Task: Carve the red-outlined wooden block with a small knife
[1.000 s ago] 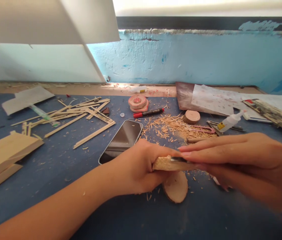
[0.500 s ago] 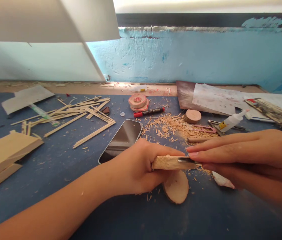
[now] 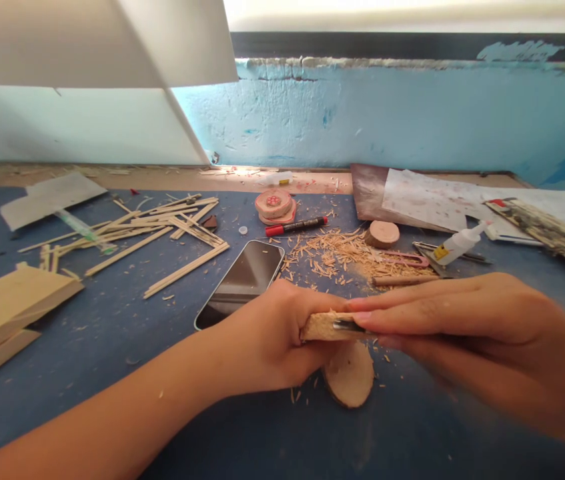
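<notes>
Pale wood [image 3: 318, 327] is clamped in the left hand [image 3: 282, 333], 1 digit along its top and 1 below, with its rough edge facing the viewer. The right hand [image 3: 482, 320] pinches a metal blade [image 3: 346, 326] against that edge, its fingers closed together over the tool and hiding most of it. Compared with 0.5 seconds ago, the right hand sits farther left and the blade lies nearer the left hand's grip, while the wood has barely moved. That suggests a shaving stroke along the edge, with the left hand serving as a steady clamp.

Just below the wood, 1 round slice [image 3: 349, 377] lies on the blue table [image 3: 87, 347]. Beyond the hands are a phone [image 3: 247, 277] and a heap of shavings [image 3: 325, 252]. Farther back come a marker [image 3: 297, 227], a stack of painted discs [image 3: 275, 207] and, to the right, a glue bottle [image 3: 461, 244].
</notes>
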{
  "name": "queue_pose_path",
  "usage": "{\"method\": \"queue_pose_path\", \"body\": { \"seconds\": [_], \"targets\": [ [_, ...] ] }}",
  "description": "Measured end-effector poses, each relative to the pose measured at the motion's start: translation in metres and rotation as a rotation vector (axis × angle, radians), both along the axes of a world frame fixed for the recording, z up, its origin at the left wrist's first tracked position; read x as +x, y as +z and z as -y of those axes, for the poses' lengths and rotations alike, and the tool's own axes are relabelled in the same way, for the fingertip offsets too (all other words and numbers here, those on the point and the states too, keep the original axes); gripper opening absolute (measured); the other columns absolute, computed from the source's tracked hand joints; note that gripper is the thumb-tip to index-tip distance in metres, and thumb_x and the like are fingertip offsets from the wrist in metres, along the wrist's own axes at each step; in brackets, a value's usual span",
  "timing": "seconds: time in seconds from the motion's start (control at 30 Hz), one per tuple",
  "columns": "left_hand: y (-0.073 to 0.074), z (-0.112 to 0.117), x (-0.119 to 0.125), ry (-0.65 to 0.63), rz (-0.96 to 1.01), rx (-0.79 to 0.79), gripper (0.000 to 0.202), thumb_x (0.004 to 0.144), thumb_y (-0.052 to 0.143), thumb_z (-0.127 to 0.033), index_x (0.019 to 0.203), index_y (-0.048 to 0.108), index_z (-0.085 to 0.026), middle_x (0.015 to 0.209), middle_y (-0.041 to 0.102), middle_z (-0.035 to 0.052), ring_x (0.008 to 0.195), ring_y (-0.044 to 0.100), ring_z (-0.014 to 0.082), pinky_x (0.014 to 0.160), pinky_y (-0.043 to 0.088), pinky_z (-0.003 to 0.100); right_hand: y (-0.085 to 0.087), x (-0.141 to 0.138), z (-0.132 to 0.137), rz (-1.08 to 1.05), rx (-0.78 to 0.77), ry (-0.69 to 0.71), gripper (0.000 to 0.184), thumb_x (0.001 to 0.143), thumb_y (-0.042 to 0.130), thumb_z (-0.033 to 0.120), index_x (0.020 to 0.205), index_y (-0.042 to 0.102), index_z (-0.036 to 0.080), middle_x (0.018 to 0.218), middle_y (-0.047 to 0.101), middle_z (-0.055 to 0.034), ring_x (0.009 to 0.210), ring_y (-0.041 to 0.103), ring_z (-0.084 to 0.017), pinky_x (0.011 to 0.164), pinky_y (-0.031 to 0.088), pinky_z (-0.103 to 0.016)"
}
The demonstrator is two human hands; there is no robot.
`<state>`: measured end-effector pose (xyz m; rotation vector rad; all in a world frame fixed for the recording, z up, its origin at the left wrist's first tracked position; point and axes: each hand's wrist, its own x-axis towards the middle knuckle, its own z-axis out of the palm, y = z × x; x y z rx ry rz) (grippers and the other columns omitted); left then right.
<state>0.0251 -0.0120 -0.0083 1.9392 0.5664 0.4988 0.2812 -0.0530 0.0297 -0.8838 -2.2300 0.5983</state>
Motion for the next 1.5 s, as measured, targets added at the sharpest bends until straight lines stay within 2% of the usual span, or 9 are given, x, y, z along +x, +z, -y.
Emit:
{"method": "queue_pose_path", "body": {
  "seconds": [0.27, 0.43, 0.6, 0.77, 0.87, 1.0, 1.23, 1.37, 1.5],
  "targets": [
    [-0.004, 0.001, 0.0, -0.019, 0.007, 0.049, 0.016, 0.086, 0.066, 0.0, 0.089, 0.074, -0.014, 0.08, 0.077, -0.0036, 0.067, 0.067, 0.0062, 0.063, 0.049, 0.011, -0.001, -0.006, 0.003, -0.017, 0.031, 0.022, 0.028, 0.1, 0.072, 0.019, 0.123, 0.084, 0.03, 0.127, 0.084, 0.003, 0.113, 0.082, -0.018, 0.1, 0.066, -0.021],
    [-0.003, -0.001, -0.002, -0.039, -0.024, -0.058, 0.039, 0.09, 0.065, -0.002, 0.124, 0.077, -0.016, 0.095, 0.081, -0.0003, 0.079, 0.073, 0.0109, 0.071, 0.054, 0.014, 0.004, 0.013, -0.001, 0.03, 0.05, -0.076, 0.027, 0.099, 0.074, 0.024, 0.121, 0.085, 0.036, 0.119, 0.086, 0.0043, 0.104, 0.085, -0.021, 0.094, 0.07, -0.024],
    [-0.002, -0.002, -0.001, -0.057, -0.03, -0.067, 0.043, 0.088, 0.065, -0.002, 0.127, 0.077, -0.016, 0.095, 0.079, 0.0002, 0.081, 0.072, 0.0124, 0.072, 0.054, 0.016, 0.005, 0.03, -0.003, 0.117, 0.04, -0.054, 0.028, 0.098, 0.075, 0.026, 0.123, 0.084, 0.037, 0.121, 0.085, 0.0037, 0.101, 0.085, -0.023, 0.086, 0.072, -0.023],
    [-0.001, -0.001, -0.001, -0.056, 0.001, -0.08, 0.053, 0.087, 0.065, 0.0, 0.134, 0.076, -0.019, 0.099, 0.081, -0.0013, 0.083, 0.073, 0.0116, 0.076, 0.055, 0.015, 0.001, 0.028, -0.002, 0.084, 0.016, -0.069, 0.03, 0.098, 0.074, 0.025, 0.124, 0.084, 0.038, 0.119, 0.086, 0.0032, 0.102, 0.086, -0.024, 0.09, 0.073, -0.028],
    [-0.001, -0.001, -0.001, -0.053, 0.009, -0.104, 0.052, 0.086, 0.065, 0.001, 0.133, 0.077, -0.019, 0.1, 0.082, -0.0014, 0.085, 0.075, 0.0117, 0.078, 0.056, 0.014, 0.001, 0.026, -0.002, 0.088, -0.004, -0.053, 0.031, 0.099, 0.073, 0.025, 0.125, 0.084, 0.038, 0.117, 0.087, 0.0027, 0.096, 0.087, -0.022, 0.085, 0.072, -0.024],
    [0.001, -0.001, -0.001, -0.044, 0.001, -0.133, 0.041, 0.088, 0.065, 0.0, 0.123, 0.078, -0.017, 0.096, 0.082, -0.0015, 0.081, 0.075, 0.0101, 0.071, 0.054, 0.011, 0.002, 0.02, -0.002, 0.073, 0.008, -0.041, 0.03, 0.1, 0.072, 0.024, 0.126, 0.084, 0.034, 0.108, 0.088, 0.003, 0.079, 0.086, -0.015, 0.064, 0.067, -0.014],
    [0.0, -0.001, 0.0, -0.063, -0.029, -0.017, 0.023, 0.084, 0.065, 0.001, 0.099, 0.076, -0.014, 0.091, 0.081, -0.0001, 0.08, 0.076, 0.0122, 0.072, 0.056, 0.014, 0.0, 0.004, -0.002, 0.013, -0.005, -0.031, 0.032, 0.099, 0.07, 0.018, 0.125, 0.084, 0.032, 0.1, 0.089, 0.0006, 0.074, 0.085, -0.017, 0.069, 0.07, -0.021],
    [-0.004, -0.002, -0.001, -0.039, -0.041, -0.098, 0.019, 0.093, 0.065, -0.007, 0.106, 0.077, -0.014, 0.089, 0.078, -0.0004, 0.079, 0.073, 0.0112, 0.069, 0.054, 0.015, 0.002, 0.013, -0.002, 0.006, -0.024, -0.095, 0.037, 0.099, 0.072, 0.02, 0.129, 0.082, 0.038, 0.084, 0.086, 0.0043, 0.049, 0.071, -0.012, 0.056, 0.066, -0.021],
    [-0.006, -0.002, -0.001, -0.046, -0.005, -0.125, 0.034, 0.096, 0.065, -0.011, 0.128, 0.075, -0.016, 0.099, 0.079, 0.0004, 0.083, 0.071, 0.0108, 0.072, 0.054, 0.016, 0.001, 0.024, -0.002, 0.083, -0.025, -0.061, 0.031, 0.101, 0.071, 0.022, 0.125, 0.083, 0.035, 0.089, 0.087, 0.0042, 0.051, 0.07, -0.009, 0.046, 0.057, -0.016]
  ]
}}
